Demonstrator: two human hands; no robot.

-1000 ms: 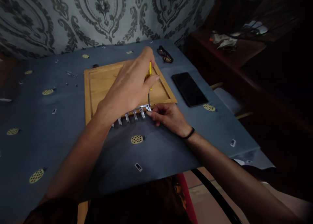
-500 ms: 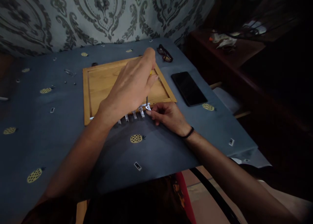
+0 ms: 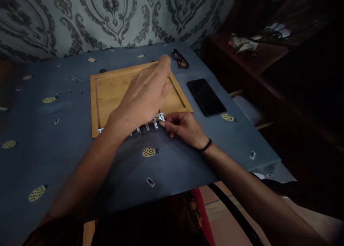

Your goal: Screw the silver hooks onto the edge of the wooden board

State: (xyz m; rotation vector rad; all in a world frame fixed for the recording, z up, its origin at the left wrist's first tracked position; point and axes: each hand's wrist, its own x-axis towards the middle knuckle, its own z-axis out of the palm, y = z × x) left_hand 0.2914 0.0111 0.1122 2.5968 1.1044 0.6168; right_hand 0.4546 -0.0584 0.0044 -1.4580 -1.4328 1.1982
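Note:
My left hand (image 3: 146, 90) is closed above a framed wooden panel (image 3: 114, 83), gripping a screwdriver. Only a bit of the dark screwdriver shaft (image 3: 159, 111) shows below the fingers, and the handle is hidden in my palm. Its tip meets a silver metal hook (image 3: 162, 118) at the panel's near edge. Thumb and fingers of my right hand (image 3: 185, 129) pinch that hook from the right. To its left, several similar metal hooks (image 3: 155, 123) hang in a row along the same edge, partly covered by my left wrist.
A black phone (image 3: 206, 97) lies right of the panel, with dark-framed glasses (image 3: 180, 58) behind it. Small metal pieces (image 3: 75, 80) are scattered on the blue pineapple-print tablecloth (image 3: 177, 167) at left. A patterned curtain (image 3: 113, 16) hangs along the back.
My left hand has turned and lowered slightly, and the yellow bit of screwdriver handle has gone out of sight. My right hand keeps its pinch at the hook. The view has shifted slightly.

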